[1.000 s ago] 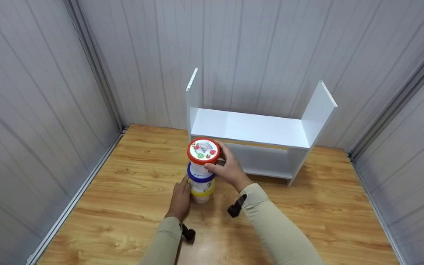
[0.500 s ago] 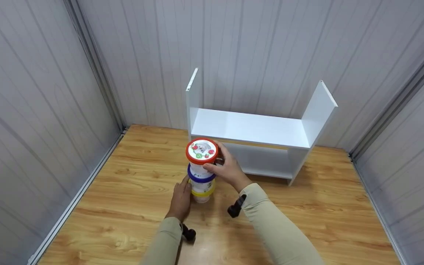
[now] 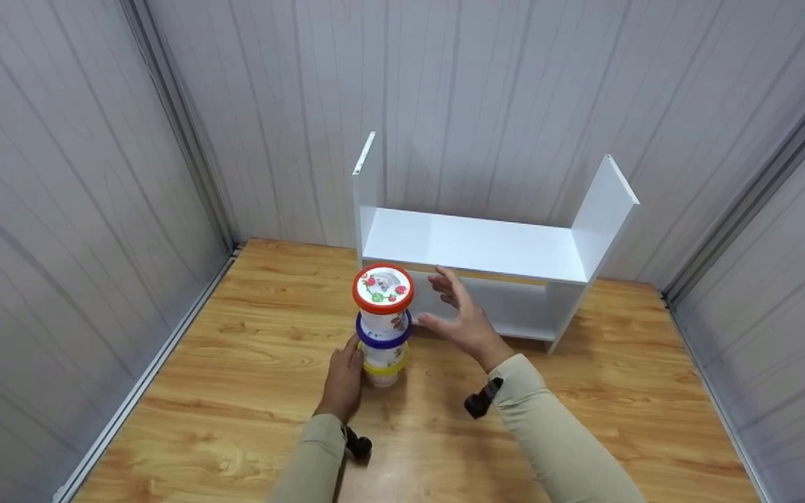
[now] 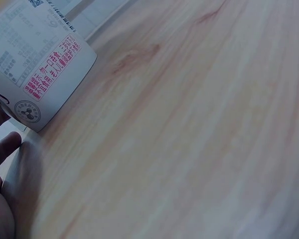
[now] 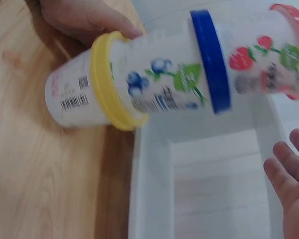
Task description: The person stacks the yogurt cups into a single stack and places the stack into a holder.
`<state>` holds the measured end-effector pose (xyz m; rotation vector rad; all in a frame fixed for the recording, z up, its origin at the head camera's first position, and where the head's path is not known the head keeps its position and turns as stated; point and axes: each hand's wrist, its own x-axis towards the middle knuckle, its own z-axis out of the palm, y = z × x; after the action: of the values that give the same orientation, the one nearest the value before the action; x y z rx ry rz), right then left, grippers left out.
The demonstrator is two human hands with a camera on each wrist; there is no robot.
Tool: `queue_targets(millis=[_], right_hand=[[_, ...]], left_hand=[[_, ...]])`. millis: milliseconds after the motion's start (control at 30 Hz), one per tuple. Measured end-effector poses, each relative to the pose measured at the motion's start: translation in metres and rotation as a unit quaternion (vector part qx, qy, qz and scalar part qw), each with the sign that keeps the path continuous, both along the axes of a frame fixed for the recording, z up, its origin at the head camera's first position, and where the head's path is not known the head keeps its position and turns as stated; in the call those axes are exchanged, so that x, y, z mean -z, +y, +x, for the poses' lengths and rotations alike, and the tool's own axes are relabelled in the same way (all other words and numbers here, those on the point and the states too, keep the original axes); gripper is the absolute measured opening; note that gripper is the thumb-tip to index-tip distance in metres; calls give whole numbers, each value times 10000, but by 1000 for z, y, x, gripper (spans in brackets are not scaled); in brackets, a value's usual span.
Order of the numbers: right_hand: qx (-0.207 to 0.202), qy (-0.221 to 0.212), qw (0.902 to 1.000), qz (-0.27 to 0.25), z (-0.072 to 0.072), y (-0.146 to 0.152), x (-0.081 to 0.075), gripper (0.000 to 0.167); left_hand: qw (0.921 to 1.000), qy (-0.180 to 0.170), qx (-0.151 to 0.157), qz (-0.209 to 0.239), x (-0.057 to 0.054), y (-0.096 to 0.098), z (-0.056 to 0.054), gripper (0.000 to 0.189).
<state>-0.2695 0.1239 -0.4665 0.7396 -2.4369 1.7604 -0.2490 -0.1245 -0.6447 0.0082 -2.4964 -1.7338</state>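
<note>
Three white lidded tubs stand in one upright stack on the wooden surface. On top is the red-lidded tub (image 3: 383,288) with strawberry pictures. Below it comes the blue-lidded tub (image 5: 162,79), printed with blueberries, and at the bottom the yellow-lidded tub (image 5: 72,94). My left hand (image 3: 342,377) rests against the left side of the lower stack, its fingers near the yellow lid. In the left wrist view, fingertips (image 4: 7,149) show beside the bottom tub's printed side. To the right of the stack, my right hand (image 3: 469,325) is spread and apart from the tubs, holding nothing.
A white shelf unit (image 3: 479,244) with two levels and tall side panels stands just behind the stack, against the back wall (image 3: 458,105). Panelled walls close in the left and right sides. The wooden surface (image 3: 249,363) extends around the stack.
My right hand has let go of the red-lidded tub and moved away to the right. That tub has shifted slightly left on the stack. The left hand has stayed in place.
</note>
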Motion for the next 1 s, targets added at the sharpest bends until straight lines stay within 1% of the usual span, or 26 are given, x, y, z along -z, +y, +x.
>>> queue_targets(millis=[133, 267, 333, 367, 567, 633, 700, 833, 933, 1000], right_hand=[[310, 304, 9991, 14, 2, 23, -5, 79], [540, 431, 9976, -22, 4, 43, -9, 71], [633, 425, 9971, -12, 6, 51, -13, 70], [667, 417, 9969, -14, 9, 54, -16, 69], [888, 478, 9948, -140, 28, 67, -42, 62], [1007, 472, 9936, -199, 30, 72, -46, 61], [1111, 440, 9924, -275, 30, 78, -47, 60], [1261, 486, 9902, -362, 20, 96, -41, 62], [1400, 672, 9876, -223, 14, 111, -35, 63], [1513, 816, 9851, -81, 12, 120, -35, 64]], left_hand=[[9999, -106, -20, 82, -1, 0, 2, 49], [9999, -102, 7, 104, 0, -1, 2, 57], [10000, 4, 40, 73, 1, -1, 1, 59], [9999, 124, 79, 23, 1, -2, 0, 60], [9969, 724, 265, -152, 6, -2, -3, 57], [9975, 662, 232, -105, 6, -2, -2, 58], [9981, 571, 200, -75, 5, -2, -2, 59], [9992, 379, 127, -87, 2, -1, -1, 57], [9995, 288, 94, -81, 1, 0, 0, 54], [9997, 230, 90, -56, 1, 0, 0, 53]])
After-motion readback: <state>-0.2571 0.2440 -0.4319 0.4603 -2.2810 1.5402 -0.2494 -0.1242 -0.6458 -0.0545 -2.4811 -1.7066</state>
